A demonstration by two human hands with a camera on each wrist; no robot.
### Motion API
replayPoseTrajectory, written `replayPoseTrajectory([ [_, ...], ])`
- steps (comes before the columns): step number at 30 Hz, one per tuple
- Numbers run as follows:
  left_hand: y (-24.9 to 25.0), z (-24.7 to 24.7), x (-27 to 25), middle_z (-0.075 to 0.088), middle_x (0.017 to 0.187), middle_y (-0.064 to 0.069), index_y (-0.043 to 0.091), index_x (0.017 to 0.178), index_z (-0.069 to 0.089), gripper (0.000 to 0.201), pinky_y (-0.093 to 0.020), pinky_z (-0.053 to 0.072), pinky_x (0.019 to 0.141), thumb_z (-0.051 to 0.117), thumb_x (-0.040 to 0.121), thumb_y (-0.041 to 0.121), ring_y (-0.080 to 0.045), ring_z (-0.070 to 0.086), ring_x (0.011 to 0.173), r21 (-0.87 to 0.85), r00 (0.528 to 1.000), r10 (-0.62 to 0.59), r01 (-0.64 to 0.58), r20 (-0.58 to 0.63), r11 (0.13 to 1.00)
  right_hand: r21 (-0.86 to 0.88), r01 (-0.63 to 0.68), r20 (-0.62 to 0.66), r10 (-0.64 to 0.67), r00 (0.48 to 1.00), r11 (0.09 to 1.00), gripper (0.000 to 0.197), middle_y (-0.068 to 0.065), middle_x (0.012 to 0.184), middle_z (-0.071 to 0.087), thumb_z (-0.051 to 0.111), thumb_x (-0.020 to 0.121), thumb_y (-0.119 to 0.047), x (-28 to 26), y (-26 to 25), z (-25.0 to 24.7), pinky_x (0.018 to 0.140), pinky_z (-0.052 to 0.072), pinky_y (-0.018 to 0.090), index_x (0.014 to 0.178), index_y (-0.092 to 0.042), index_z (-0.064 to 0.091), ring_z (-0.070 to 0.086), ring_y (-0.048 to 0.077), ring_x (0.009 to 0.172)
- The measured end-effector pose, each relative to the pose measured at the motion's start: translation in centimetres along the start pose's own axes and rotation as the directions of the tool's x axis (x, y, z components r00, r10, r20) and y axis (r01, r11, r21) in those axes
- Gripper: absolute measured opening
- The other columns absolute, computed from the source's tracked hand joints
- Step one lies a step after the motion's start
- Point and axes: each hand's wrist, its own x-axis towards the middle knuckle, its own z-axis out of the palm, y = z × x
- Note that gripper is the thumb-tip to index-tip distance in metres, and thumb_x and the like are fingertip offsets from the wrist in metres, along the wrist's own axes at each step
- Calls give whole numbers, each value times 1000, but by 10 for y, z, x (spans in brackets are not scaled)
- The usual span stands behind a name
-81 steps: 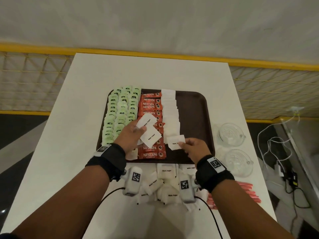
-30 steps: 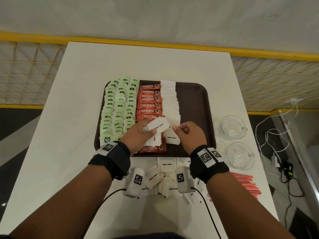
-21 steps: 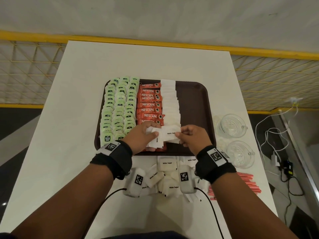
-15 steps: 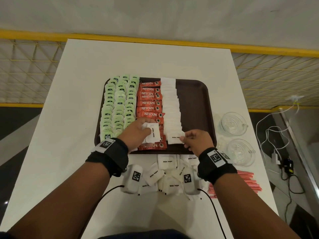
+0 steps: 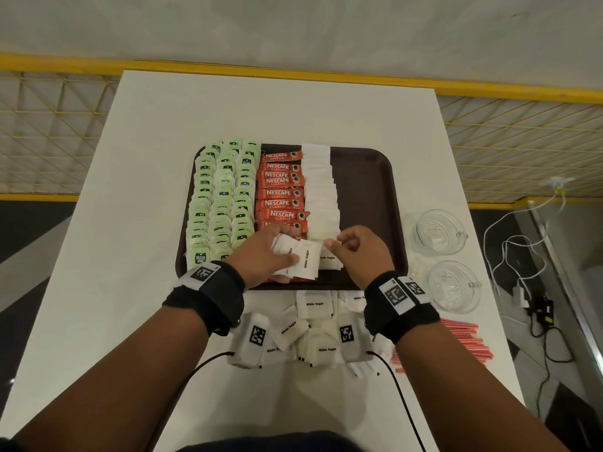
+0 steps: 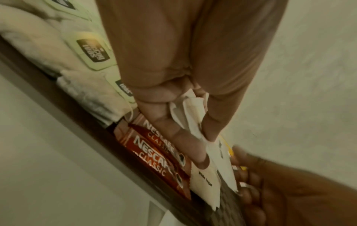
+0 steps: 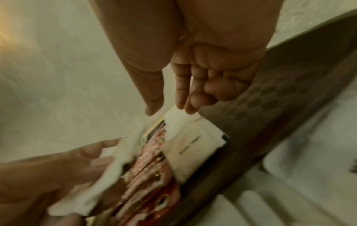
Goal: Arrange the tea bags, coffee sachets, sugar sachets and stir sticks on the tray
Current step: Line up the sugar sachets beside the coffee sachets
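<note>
The brown tray [image 5: 365, 190] carries rows of green tea bags [image 5: 222, 203], red coffee sachets [image 5: 280, 194] and white sugar sachets [image 5: 321, 190]; its right strip is bare. My left hand [image 5: 287, 252] hovers over the tray's near edge and grips a small bunch of sugar sachets [image 5: 305, 259], pinched between thumb and fingers [image 6: 193, 116]. My right hand [image 5: 332, 244] is beside that bunch, its thumb and fingertips slightly apart [image 7: 166, 108] and holding nothing. The last laid sachet [image 7: 193, 146] lies just below it. Red stir sticks [image 5: 463, 340] lie on the table at the right.
A pile of loose sugar sachets [image 5: 315, 305] sits on the white table between my wrists, near the tray's front edge. Two glass cups [image 5: 437, 231] [image 5: 453, 285] stand right of the tray. Cables [image 5: 522, 249] hang past the table's right edge.
My right hand took a sachet from the left hand's bunch, laid it at the near end of the sugar row, then came back to the bunch. The left hand stayed put.
</note>
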Motion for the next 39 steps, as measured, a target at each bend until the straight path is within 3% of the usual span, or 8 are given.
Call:
replayPoseTrajectory([
  [3, 3, 8, 1, 56, 120, 1, 21, 117, 59, 43, -38, 62, 65, 76, 82, 5, -18, 68, 94, 78, 999, 39, -41, 24, 996, 63, 114, 131, -122, 984, 991, 33, -8, 95, 62, 74, 83, -35, -3, -12, -3, 69, 44, 19, 113, -25, 61, 55, 3, 78],
  [7, 5, 12, 2, 56, 117, 0, 23, 116, 60, 45, -37, 62, 64, 79, 79, 7, -20, 67, 93, 125, 999, 50, -51, 13, 991, -30, 133, 234, -122, 964, 991, 10, 1, 84, 68, 75, 83, -21, -3, -8, -4, 73, 52, 29, 91, -21, 69, 61, 13, 74],
  [15, 1, 6, 2, 61, 114, -11, 23, 119, 56, 34, -39, 62, 70, 55, 93, 1, -24, 72, 88, -12, 999, 9, -10, -52, 1000, 25, -18, 162, 14, 987, 1000, 9, 2, 71, 68, 66, 90, -14, -8, 26, -9, 59, 53, 21, 84, -19, 61, 63, 7, 58],
  [19, -3, 3, 0, 59, 116, -15, 23, 118, 56, 36, -47, 61, 76, 52, 93, -2, -31, 70, 95, -10, 998, 2, -2, -65, 1000, -7, -52, 92, 53, 994, 999, 3, 5, 78, 68, 66, 90, -16, -2, 27, -2, 52, 47, 16, 90, -15, 63, 61, 4, 56],
  [23, -5, 2, -2, 57, 120, -10, 23, 119, 55, 37, -50, 61, 74, 61, 91, 0, -30, 69, 96, 6, 997, 10, -10, -74, 1000, -63, -82, 58, 86, 995, 995, 9, 0, 80, 68, 70, 87, -23, 5, 28, 4, 71, 57, 29, 88, -17, 63, 66, 10, 67],
  [28, 0, 8, -5, 56, 118, 0, 22, 122, 55, 43, -39, 62, 67, 69, 86, 3, -21, 68, 93, 93, 999, 33, -30, -31, 995, -84, -14, -27, 11, 1000, 996, 18, -6, 83, 60, 70, 86, -33, -3, 21, 3, 65, 42, 17, 96, -23, 58, 58, 8, 77],
  [34, 3, 22, -5, 54, 120, 3, 25, 125, 53, 52, -29, 60, 60, 76, 82, 9, -15, 66, 92, 251, 993, 79, -99, 90, 963, -94, 170, 233, -144, 962, 981, 22, -10, 92, 62, 71, 86, -30, -12, 4, -2, 72, 43, 20, 106, -24, 65, 55, 3, 79],
  [39, 5, 20, 0, 56, 116, -5, 21, 131, 48, 43, -28, 61, 65, 57, 93, 6, -14, 64, 86, 243, 998, 50, -55, 26, 969, -100, 39, 159, -23, 987, 994, 13, 1, 88, 67, 72, 85, -27, -10, 20, -2, 79, 53, 31, 94, -20, 64, 64, 16, 83],
])
